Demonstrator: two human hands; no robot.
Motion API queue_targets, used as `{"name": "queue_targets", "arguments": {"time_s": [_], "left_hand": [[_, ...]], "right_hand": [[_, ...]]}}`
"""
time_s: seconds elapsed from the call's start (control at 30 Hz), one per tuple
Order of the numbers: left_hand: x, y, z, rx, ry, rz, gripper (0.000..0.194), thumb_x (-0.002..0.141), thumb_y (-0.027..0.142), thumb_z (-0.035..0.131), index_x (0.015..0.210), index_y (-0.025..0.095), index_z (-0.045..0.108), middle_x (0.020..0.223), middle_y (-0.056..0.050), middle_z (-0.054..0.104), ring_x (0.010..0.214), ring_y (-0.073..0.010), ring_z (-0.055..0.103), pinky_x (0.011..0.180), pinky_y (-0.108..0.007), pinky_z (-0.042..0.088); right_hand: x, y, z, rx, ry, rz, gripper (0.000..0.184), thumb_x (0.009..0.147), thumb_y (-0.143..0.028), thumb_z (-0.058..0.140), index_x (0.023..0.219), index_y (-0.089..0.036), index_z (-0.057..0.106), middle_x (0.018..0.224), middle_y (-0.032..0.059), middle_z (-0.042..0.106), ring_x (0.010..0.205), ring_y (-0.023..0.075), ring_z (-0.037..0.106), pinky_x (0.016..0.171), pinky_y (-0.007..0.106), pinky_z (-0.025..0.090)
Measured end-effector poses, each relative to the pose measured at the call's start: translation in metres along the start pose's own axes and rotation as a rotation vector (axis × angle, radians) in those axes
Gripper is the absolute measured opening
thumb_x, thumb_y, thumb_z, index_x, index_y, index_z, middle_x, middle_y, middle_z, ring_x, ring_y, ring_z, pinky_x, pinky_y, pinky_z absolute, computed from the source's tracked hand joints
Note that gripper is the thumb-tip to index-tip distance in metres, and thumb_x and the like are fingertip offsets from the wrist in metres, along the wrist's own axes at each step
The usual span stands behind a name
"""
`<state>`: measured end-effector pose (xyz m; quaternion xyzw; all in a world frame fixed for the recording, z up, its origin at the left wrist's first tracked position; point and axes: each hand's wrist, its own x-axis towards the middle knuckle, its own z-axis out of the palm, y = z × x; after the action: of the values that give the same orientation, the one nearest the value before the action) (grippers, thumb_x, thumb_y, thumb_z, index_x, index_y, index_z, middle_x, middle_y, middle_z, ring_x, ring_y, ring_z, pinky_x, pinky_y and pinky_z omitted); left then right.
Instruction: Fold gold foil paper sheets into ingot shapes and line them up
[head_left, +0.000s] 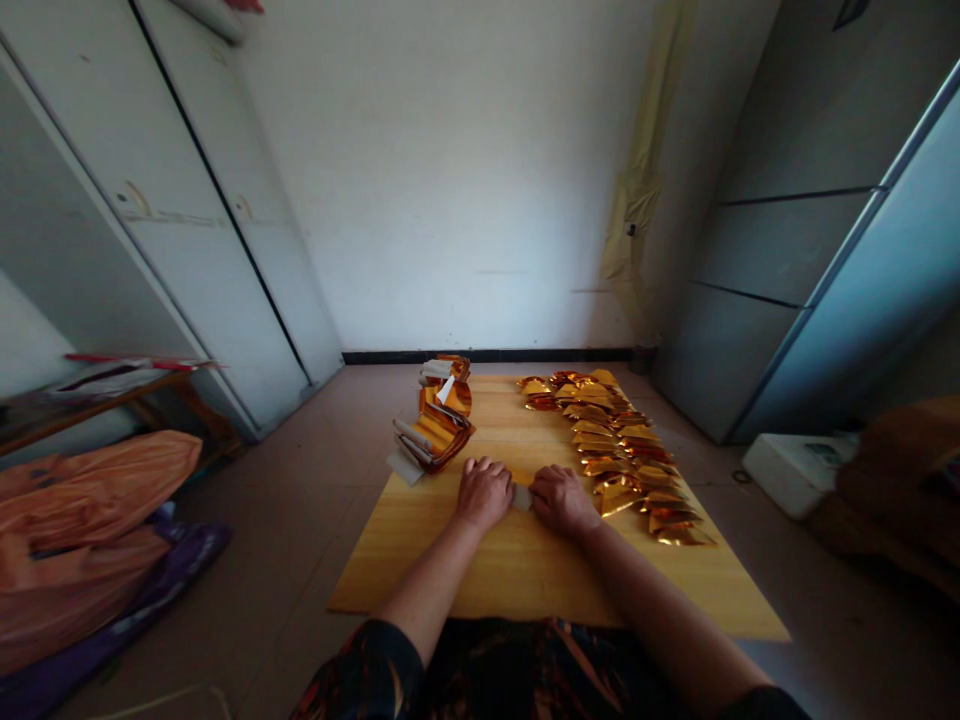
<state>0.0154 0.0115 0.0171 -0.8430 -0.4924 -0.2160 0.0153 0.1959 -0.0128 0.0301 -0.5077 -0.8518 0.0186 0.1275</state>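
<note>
Between my two hands, low over the wooden board, is a small sheet of gold foil paper with its greyish back partly showing. My left hand has its fingers curled on the sheet's left edge. From the other side my right hand grips the right edge, fingers bent. Both thumbs and most fingertips are hidden. Behind my left hand lies a loose stack of gold foil paper sheets, bent and fanned. Rows of folded gold paper pieces lie to the right of my right hand.
The wooden board stands in front of me. Pale cabinets rise on the left, near orange plastic bags. A grey refrigerator and a white box are on the right. A white wall stands behind.
</note>
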Motion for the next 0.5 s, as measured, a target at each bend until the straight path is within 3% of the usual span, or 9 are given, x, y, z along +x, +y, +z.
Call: {"name": "queue_targets", "arguments": {"time_s": [0.13,0.27,0.4,0.5], "left_hand": [[0.003,-0.01,0.002,-0.029,-0.069,-0.041,0.021,0.085,0.025,0.05,0.1,0.026,0.065,0.111,-0.006,0.065,0.105,-0.0236,0.05,0.091,-0.043,0.03],[0.005,-0.021,0.0,-0.059,-0.195,-0.05,0.037,0.078,0.028,0.056,0.115,0.032,0.06,0.132,-0.002,0.056,0.116,-0.0253,0.045,0.094,-0.045,0.03],[0.006,-0.027,-0.005,-0.095,-0.294,-0.041,0.052,0.07,0.024,0.058,0.121,0.036,0.056,0.139,0.0,0.05,0.122,-0.0268,0.042,0.095,-0.046,0.031],[0.007,-0.029,-0.006,-0.108,-0.329,-0.047,0.051,0.07,0.022,0.058,0.118,0.038,0.058,0.139,0.001,0.05,0.123,-0.0274,0.042,0.095,-0.046,0.031]], "right_hand": [[0.0,0.0,0.001,0.012,0.007,-0.037,0.017,0.085,-0.03,0.054,0.088,-0.021,0.068,0.095,0.005,0.063,0.094,0.0183,0.05,0.081,0.031,0.031],[0.002,0.003,0.005,0.031,-0.001,-0.01,0.019,0.085,-0.034,0.056,0.094,-0.022,0.068,0.098,0.0053,0.063,0.096,0.0189,0.05,0.082,0.031,0.031],[0.003,0.006,0.007,0.06,-0.008,0.01,0.021,0.086,-0.036,0.056,0.098,-0.023,0.067,0.1,0.0055,0.063,0.098,0.0192,0.05,0.083,0.031,0.032],[0.005,0.008,0.008,0.068,0.007,0.018,0.018,0.087,-0.034,0.055,0.096,-0.022,0.066,0.1,0.0049,0.063,0.097,0.0184,0.051,0.083,0.031,0.032]]}}
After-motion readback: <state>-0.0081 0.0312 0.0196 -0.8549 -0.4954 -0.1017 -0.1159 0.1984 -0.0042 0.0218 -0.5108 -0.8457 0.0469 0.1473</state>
